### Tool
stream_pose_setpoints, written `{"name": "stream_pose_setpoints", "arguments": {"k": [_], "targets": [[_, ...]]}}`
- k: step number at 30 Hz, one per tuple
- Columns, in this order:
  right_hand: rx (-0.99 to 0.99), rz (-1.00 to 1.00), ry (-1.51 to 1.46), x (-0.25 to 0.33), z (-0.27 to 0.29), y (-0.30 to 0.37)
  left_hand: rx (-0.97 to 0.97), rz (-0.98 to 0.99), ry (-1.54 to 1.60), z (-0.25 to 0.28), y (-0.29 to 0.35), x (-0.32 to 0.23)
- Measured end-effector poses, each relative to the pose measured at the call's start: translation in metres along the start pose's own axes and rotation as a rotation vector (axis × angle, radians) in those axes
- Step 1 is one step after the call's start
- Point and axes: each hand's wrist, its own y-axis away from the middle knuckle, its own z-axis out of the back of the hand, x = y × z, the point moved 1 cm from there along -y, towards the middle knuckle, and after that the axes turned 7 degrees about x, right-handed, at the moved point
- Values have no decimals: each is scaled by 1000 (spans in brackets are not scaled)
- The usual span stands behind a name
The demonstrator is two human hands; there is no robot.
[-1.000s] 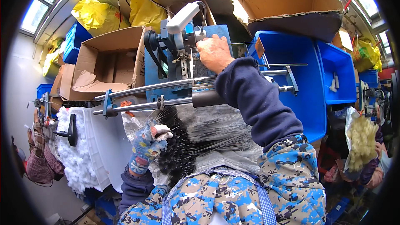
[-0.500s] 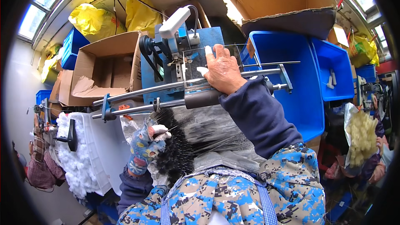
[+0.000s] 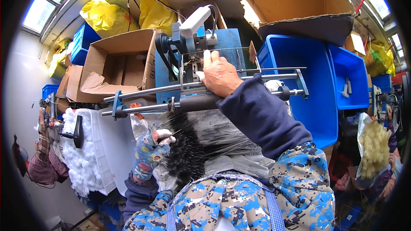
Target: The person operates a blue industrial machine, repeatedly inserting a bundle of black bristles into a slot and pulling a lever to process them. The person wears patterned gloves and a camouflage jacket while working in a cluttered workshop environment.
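My right hand (image 3: 220,76), with white-wrapped thumb and finger, grips the sliding metal frame (image 3: 183,75) of a blue machine (image 3: 234,45); its palm hides part of the frame. Below the wrist, a dark grey sleeve (image 3: 199,102) sits on the front steel rail (image 3: 150,108). Lower left, my left hand (image 3: 152,145), in a blue floral glove with white-wrapped fingertips, is closed on a thin wire-like strand (image 3: 176,132). Beside it, a heap of black bristly strands (image 3: 186,156) with pale tips lies on a grey sheet (image 3: 233,162) over my lap.
An open cardboard box (image 3: 120,60) stands left of the machine, with blue bins (image 3: 314,122) to its right. A larger box (image 3: 299,21) lies behind. White fluffy material (image 3: 81,158) fills a white tub (image 3: 112,154) at left, topped by a black-handled tool (image 3: 78,132). Other people work at both sides.
My right hand and the sliding frame have moved left along the rails, across the machine. My left hand stays beside the black heap with the strand. The whole view has shifted slightly.
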Motion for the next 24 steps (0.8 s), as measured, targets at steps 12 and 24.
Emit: {"name": "stream_pose_setpoints", "arguments": {"k": [12,24], "targets": [[13,-98,440,-72,52,-5,-61,133,243,-9,-12,-3],[-68,400,-674,17,52,102,-60,38,186,1,-14,-6]]}}
